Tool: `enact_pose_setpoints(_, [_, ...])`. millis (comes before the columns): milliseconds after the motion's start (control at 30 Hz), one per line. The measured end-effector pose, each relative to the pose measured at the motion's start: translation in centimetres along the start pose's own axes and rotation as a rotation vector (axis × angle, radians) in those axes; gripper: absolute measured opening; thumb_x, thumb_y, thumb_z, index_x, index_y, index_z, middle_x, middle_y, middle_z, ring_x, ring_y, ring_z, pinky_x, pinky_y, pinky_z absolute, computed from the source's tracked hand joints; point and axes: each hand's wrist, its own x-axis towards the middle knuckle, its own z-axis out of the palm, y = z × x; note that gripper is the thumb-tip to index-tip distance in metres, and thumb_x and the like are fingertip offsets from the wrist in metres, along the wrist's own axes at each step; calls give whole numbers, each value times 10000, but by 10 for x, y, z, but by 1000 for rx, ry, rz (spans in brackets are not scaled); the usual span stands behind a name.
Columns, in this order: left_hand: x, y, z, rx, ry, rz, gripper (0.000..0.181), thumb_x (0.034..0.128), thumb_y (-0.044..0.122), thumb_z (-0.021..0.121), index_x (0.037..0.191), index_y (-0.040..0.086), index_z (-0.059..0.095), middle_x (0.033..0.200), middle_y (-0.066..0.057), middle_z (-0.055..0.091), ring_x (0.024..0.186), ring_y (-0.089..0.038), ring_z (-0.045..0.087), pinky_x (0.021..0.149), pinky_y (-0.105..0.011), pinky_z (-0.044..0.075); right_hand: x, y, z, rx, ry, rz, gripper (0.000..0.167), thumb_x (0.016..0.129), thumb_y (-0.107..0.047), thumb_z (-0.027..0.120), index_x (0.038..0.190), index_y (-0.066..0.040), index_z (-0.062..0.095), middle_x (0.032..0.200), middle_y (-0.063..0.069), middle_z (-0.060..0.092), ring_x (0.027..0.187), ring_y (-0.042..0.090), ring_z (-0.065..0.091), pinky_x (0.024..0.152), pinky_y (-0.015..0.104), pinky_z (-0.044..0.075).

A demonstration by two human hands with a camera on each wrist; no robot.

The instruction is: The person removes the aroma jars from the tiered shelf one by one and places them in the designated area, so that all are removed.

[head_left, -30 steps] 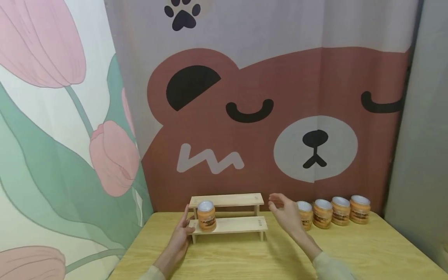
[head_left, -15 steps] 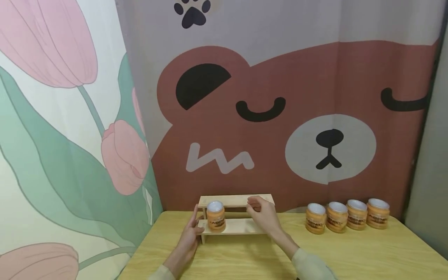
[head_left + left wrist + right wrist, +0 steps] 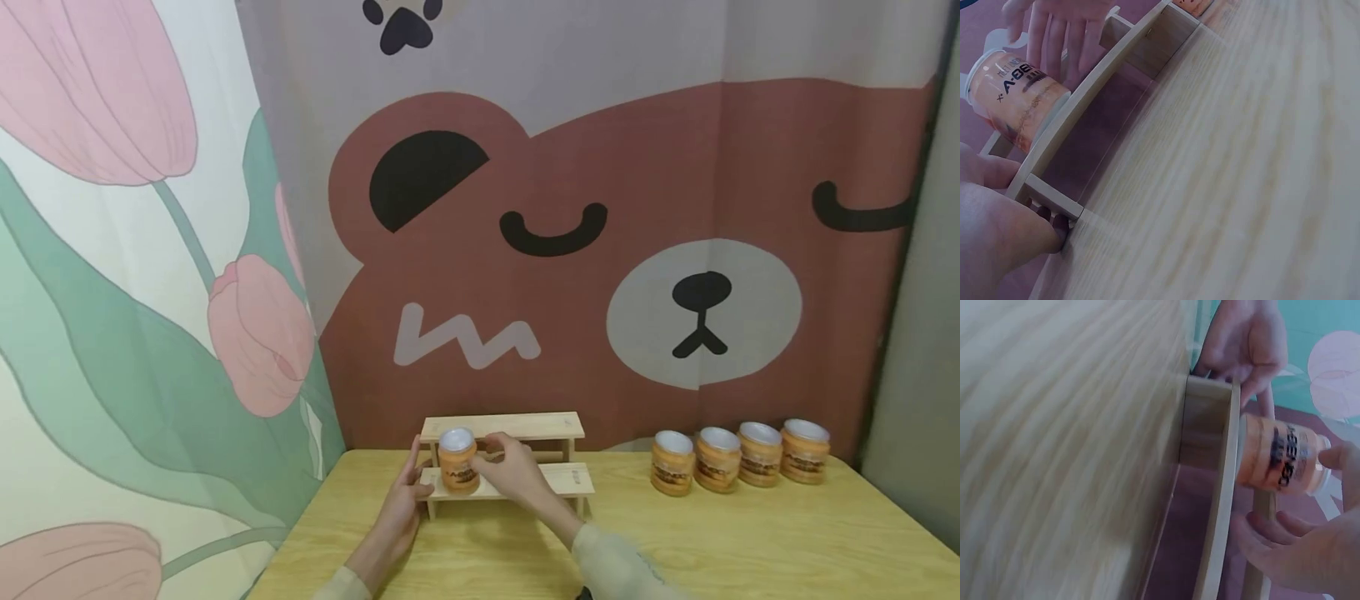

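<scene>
An orange jar [image 3: 458,462] with a white lid and dark lettering stands upright on the lower shelf of a two-tier wooden stand [image 3: 558,479], near its left end. My left hand [image 3: 402,504] grips that end of the stand, thumb on the lower shelf and fingers around the leg, as the left wrist view shows. Just right of the jar is my right hand [image 3: 517,471], its fingers loosely bent and spread. In the right wrist view a digit [image 3: 1335,456] reaches the lid end of the jar [image 3: 1279,453]; whether it touches cannot be told.
Several similar orange jars, one a nearest jar [image 3: 672,463], stand in a row at the back right of the wooden table [image 3: 712,542]. Behind the table hangs a curtain [image 3: 570,333] with a printed bear; a tulip-printed curtain [image 3: 112,333] hangs at left.
My right hand has moved left from beside the row of jars, across the stand, to the jar on the lower shelf. The left hand keeps its grip on the stand.
</scene>
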Motion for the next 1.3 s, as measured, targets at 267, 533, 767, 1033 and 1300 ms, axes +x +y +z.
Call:
enact_pose_setpoints(267, [0,3,1,9,9,-18,985,874,-123,500,1645,342,103,1629,-316,43,1482,-451,-152,1122,-680,-33,1,-4,22,28,-54,-46,649,840,-325,827,1341,2,574,1156,119,663,988,277,651,750,405,565])
enact_pose_setpoints(533, [1,2,-1,24,11,-11,985,882,-119,501,1643,351,90,1630,-317,40,1481,-453,-153,1110,-692,-61,4,-5,33,-15,24,-92,565,813,-266,863,1240,16,625,1039,64,694,861,178,656,690,330,552])
enact_pose_setpoints(767, [0,1,1,23,11,-6,978,883,-119,499,1643,350,101,1625,-324,52,1479,-464,-137,1121,-681,-43,5,-2,32,8,52,-102,488,804,-247,869,1180,-7,671,958,22,707,796,145,656,656,313,547])
enact_pose_setpoints(1033, [1,1,4,5,-18,8,963,893,-116,483,1648,326,81,1616,-340,61,1480,-486,-39,1144,-652,11,6,-3,26,-8,49,-80,445,795,-262,877,1134,-34,700,948,-9,719,788,117,653,649,310,543])
enact_pose_setpoints(1300, [1,1,0,15,-16,11,971,890,-119,476,1646,333,67,1615,-351,32,1473,-508,13,1150,-640,53,0,-15,15,-18,13,-71,407,787,-256,879,1100,-52,719,925,-20,721,787,118,656,667,336,546])
